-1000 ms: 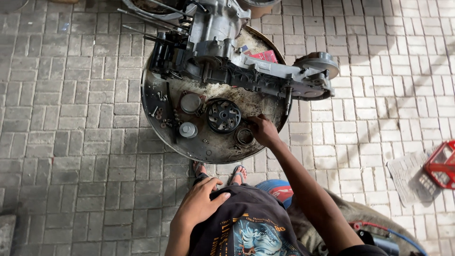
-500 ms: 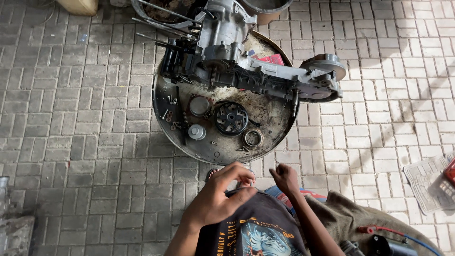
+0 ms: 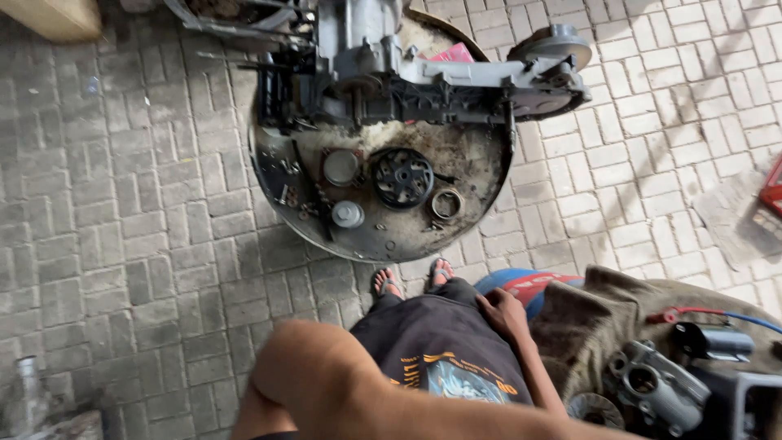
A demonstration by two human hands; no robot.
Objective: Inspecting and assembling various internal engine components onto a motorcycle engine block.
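Right hand [image 3: 501, 314] rests palm-down on the dark shorts [image 3: 432, 342] at the thigh, fingers together and lightly curled, holding nothing; forearm runs back toward the lower right. Left arm crosses the lower foreground, bent; its hand is out of view, finger state cannot be told. Round metal tray [image 3: 383, 236] lies ahead of the feet, carrying the engine casing [image 3: 423, 81], black toothed wheel [image 3: 402, 177] and metal ring [image 3: 446, 204].

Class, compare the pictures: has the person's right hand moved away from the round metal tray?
Yes. The right hand has pulled back from the round metal tray toward the body, resting by the dark shorts.
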